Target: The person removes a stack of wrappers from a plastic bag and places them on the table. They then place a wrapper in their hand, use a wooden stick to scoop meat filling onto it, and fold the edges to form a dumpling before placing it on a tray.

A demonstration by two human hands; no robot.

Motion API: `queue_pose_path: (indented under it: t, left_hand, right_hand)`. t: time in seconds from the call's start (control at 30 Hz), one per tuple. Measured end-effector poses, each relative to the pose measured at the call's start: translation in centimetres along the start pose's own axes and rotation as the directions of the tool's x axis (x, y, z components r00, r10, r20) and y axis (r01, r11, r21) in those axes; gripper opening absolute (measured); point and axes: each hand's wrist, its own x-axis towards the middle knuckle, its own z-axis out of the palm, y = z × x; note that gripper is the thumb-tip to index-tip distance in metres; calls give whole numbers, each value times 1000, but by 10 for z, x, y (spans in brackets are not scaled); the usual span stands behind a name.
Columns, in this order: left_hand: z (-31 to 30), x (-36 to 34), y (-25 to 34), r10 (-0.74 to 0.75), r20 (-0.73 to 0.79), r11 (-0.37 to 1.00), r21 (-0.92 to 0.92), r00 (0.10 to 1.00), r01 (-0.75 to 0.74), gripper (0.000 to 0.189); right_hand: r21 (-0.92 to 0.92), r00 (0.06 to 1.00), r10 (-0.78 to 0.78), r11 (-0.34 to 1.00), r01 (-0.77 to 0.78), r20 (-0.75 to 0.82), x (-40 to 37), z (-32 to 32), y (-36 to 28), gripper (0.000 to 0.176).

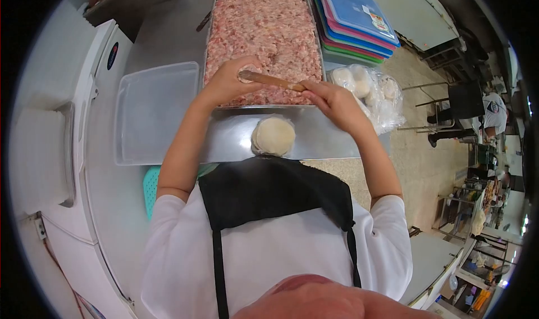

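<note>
My left hand [231, 82] is cupped over the near left part of a metal tray [261, 106] of pinkish minced meat [261, 32]. Its fingers curl around a small pale dough wrapper [242, 76], partly hidden by the hand and the tool. My right hand [336, 103] grips a flat wooden spatula [275, 81] by its right end, above the tray's near right side. The spatula's other end reaches the wrapper. A stack of round dough wrappers [274, 136] lies on the metal table, close in front of my black apron.
An empty translucent plastic tray [157, 114] lies to the left. On the right is a clear bag [387, 97] with more pale wrapper stacks, below piled coloured lids [359, 16]. A white appliance [101, 122] borders the left side. Another person [494, 114] is far off right.
</note>
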Motion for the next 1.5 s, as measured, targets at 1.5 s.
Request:
queue_pose_path:
  t: [1.5]
  left_hand:
    - [-46, -51, -172, -122, -631, 862, 315, 766, 397, 70]
  right_hand:
    - [-510, 992, 126, 854, -107, 2, 62, 9, 82, 24]
